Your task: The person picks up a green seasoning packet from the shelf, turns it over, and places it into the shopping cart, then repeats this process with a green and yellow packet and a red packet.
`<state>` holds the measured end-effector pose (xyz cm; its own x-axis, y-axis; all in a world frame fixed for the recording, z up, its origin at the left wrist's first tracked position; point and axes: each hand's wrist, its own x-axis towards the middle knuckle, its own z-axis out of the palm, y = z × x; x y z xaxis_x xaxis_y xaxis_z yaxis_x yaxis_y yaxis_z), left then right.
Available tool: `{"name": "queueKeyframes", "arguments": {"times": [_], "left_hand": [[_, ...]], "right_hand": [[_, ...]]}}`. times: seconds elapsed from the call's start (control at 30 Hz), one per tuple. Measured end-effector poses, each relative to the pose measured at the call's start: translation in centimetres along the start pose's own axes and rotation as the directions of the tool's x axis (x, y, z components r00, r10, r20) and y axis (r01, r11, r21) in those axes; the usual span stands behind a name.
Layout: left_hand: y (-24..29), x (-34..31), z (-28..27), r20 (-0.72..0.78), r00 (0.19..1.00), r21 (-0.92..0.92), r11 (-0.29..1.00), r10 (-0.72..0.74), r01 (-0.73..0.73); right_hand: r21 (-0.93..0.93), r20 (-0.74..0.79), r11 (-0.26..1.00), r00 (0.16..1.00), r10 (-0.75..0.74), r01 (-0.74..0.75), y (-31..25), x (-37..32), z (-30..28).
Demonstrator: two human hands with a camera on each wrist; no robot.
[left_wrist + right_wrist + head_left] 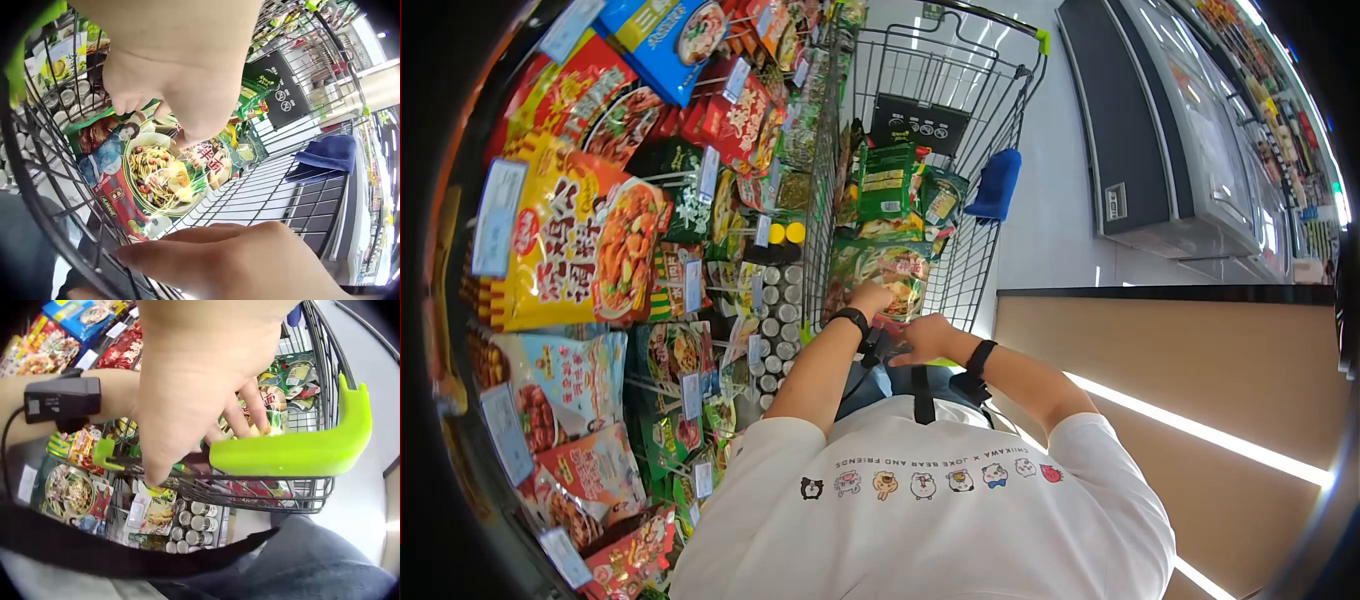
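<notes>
Flat green-and-red plastic noodle packet, at the near end of the grey wire shopping trolley, is judged light, crinkly, slippery and brittle inside; best held by its top edge, where the left hand curls its fingers, while the right hand hangs straight-fingered and empty over the trolley's lime plastic handle.

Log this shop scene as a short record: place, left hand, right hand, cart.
Place: aisle, hanging packets on the person's left, freezer cabinet on the right
Left: left hand grips the top edge of a noodle packet inside the cart
Right: right hand reaches over the green handle, fingers fairly straight, holding nothing visible
Cart: wire walls, green packets inside, blue cloth on one side
</notes>
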<state>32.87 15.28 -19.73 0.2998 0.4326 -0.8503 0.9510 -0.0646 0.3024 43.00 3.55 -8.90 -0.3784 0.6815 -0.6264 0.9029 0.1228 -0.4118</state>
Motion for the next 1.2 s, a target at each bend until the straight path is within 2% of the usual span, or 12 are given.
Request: {"name": "queueKeyframes", "arguments": {"times": [0.1,0.2,0.33,0.43,0.57,0.67,0.77,0.87,0.93,1.03,1.13,1.2], "left_hand": [[1.6,0.8,1.3,-0.208,0.903,-0.314,0.9,-0.376,0.302],[2.3,1.3,-1.4,0.062,0.901,-0.533,0.749,-0.429,0.393],[0.1,1.9,-1.3,-0.064,0.868,-0.438,0.795,-0.493,0.42],[-0.3,3.3,-2.8,-0.109,0.864,-0.491,0.782,-0.491,0.383],[-0.5,3.2,-4.4,0.234,0.916,-0.569,0.719,-0.324,0.4],[-2.8,6.5,-2.2,0.246,0.931,-0.455,0.816,-0.271,0.358],[-2.9,5.9,-0.5,0.068,0.919,-0.509,0.779,-0.388,0.366],[-3.6,6.6,0.2,-0.02,0.939,-0.581,0.768,-0.344,0.269],[-7.0,9.8,2.9,-0.017,0.976,-0.585,0.794,-0.216,0.165],[-5.9,8.8,2.2,-0.062,0.961,-0.552,0.811,-0.27,0.193],[-4.2,6.5,1.2,-0.253,0.939,-0.408,0.906,-0.234,0.115],[-2.9,4.3,0.3,-0.33,0.93,-0.318,0.947,-0.158,0.048]], "right_hand": [[0.318,-0.016,0.933,0.983,0.183,-0.169,3.7,3.0,0.9],[0.498,-0.125,0.817,0.908,0.4,-0.291,9.0,5.2,0.0],[0.561,-0.04,0.681,0.807,0.59,-0.47,12.3,7.4,1.8],[0.613,0.086,0.564,0.757,0.648,-0.553,13.1,9.1,0.9],[0.741,0.15,0.332,0.626,0.765,-0.583,12.2,12.0,3.0],[0.827,0.152,0.209,0.565,0.811,-0.522,12.8,14.3,7.3],[0.784,0.259,0.224,0.633,0.73,-0.579,13.9,14.4,8.4],[0.389,0.068,0.762,0.841,0.536,-0.517,15.9,15.9,11.6],[0.111,0.054,0.919,0.926,0.373,-0.377,14.9,13.8,9.4],[0.527,-0.04,0.666,0.767,0.641,-0.528,13.4,12.9,8.0],[0.848,-0.008,0.289,0.534,0.845,-0.444,11.9,12.4,6.9],[0.884,0.0,0.246,0.527,0.85,-0.398,11.3,11.6,5.7]]}}
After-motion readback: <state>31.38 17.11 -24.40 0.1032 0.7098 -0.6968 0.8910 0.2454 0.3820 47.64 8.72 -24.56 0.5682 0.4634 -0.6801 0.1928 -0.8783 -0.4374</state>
